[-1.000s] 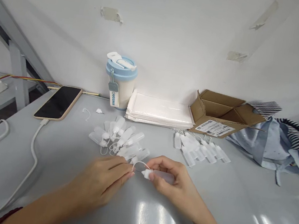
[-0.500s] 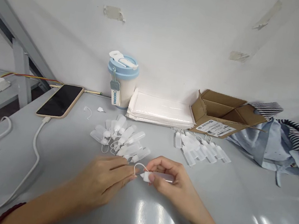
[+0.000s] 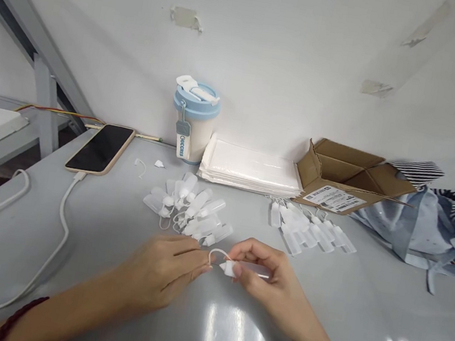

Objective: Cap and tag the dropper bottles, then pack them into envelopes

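Note:
My right hand (image 3: 263, 273) is closed around a small translucent squeeze bottle (image 3: 257, 269) with a white conical top, held on its side above the table. A thin metal needle points left from the top. From the bottle's neck, a white strap loops over to the fingertips of my left hand (image 3: 173, 265). Those fingertips are pinched together on the strap's end cap, mostly hidden, at the needle's tip. Just beyond my hands lies a loose pile of similar bottles (image 3: 199, 206). Farther right, more bottles (image 3: 308, 228) lie side by side in a group.
Along the wall stand a lidded cup (image 3: 194, 123), stacked white packets (image 3: 254, 166) and an open cardboard box (image 3: 337, 178). A blue cloth bag (image 3: 411, 229) sits right. At left lies a phone (image 3: 101, 149) with a charging cable (image 3: 64, 214). A loose needle tip (image 3: 160, 164) and strap (image 3: 140, 168) lie nearby.
The camera view has turned slightly left, so everything appears shifted right. Both hands keep almost the same pose around the bottle and its cap.

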Demonstrator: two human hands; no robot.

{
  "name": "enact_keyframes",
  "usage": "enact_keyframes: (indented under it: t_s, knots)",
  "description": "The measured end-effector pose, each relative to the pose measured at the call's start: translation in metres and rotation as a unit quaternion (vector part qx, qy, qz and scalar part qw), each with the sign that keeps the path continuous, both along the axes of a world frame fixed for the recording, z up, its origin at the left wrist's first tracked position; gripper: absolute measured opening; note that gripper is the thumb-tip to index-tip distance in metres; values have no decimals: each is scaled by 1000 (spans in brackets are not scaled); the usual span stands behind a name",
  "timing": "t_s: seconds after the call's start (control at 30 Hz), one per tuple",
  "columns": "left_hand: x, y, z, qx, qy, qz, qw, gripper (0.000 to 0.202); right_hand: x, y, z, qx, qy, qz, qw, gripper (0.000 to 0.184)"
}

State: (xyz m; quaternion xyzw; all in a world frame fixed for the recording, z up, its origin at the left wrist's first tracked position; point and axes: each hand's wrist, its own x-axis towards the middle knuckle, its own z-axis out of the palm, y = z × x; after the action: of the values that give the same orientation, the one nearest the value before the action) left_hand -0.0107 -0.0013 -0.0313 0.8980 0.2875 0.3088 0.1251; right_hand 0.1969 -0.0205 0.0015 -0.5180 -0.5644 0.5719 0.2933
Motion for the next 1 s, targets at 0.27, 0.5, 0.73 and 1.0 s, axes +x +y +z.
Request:
enact_keyframes:
  t_s: [0.27,0.5,0.73,1.0]
  knots:
    - [-1,1,1,-18,-7,-41,999,20,1,-1,1,-7,5,14,1000,10]
    - [0,0,1,-9,-5,-37,999,22,0,0,2,-14,6,22,1000,10]
    - [1,1,-2,4,-1,-48,999,25,-1,-2,0,11,-22,36,999,7]
    - [5,-2,6,-14,17,-68,997,35,-2,-3,-10,43,-65,63,995,4]
